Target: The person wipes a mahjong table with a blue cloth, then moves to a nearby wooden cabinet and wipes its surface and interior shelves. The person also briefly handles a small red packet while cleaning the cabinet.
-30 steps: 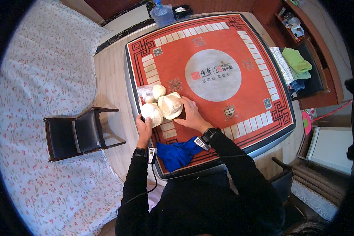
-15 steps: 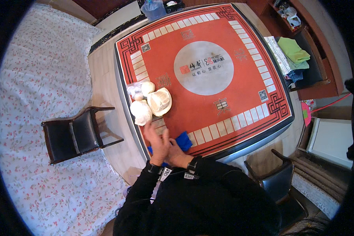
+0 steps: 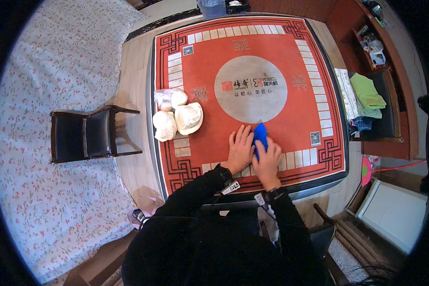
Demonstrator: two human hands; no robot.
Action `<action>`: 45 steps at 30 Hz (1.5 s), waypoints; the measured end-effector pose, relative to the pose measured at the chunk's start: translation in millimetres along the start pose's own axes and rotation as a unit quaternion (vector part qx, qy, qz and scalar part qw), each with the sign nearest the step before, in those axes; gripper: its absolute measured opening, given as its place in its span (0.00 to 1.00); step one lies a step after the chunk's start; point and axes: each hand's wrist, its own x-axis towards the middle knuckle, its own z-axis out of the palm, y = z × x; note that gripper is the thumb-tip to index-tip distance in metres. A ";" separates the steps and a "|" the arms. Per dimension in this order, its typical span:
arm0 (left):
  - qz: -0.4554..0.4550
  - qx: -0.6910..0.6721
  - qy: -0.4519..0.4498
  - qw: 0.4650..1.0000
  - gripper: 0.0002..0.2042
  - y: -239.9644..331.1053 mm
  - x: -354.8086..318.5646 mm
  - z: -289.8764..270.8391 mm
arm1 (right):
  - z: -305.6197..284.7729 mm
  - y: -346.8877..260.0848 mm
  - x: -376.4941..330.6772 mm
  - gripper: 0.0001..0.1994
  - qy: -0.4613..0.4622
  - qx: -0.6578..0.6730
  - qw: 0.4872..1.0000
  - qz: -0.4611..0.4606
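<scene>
The scene is seen from a single head-worn fisheye view, aimed almost straight down from well above the red table mat [image 3: 252, 81], which fills the upper centre of the frame. The wearer's dark-sleeved torso is taken in at the lower centre. Straight table edges are bent toward the round black rim. A black chair [image 3: 88, 133] is caught at the left, a flowered bedspread [image 3: 38, 95] beyond it.
</scene>
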 end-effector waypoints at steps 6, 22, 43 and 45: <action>0.005 -0.004 -0.005 1.000 0.26 2.3 -4.6 7.0 | -16.6 32.9 -24.5 0.21 -0.067 0.029 0.994 -0.080; -0.013 0.056 0.009 0.998 0.22 9.6 1.5 11.0 | -9.4 66.3 88.1 0.26 -0.123 0.115 0.965 -0.199; -0.023 0.053 -0.012 0.998 0.22 9.7 4.3 4.5 | 56.4 84.5 287.9 0.17 0.008 -0.029 0.945 -0.325; -0.025 0.056 -0.016 0.998 0.22 9.6 3.9 4.2 | 56.6 123.2 344.5 0.17 0.073 -0.058 0.959 -0.268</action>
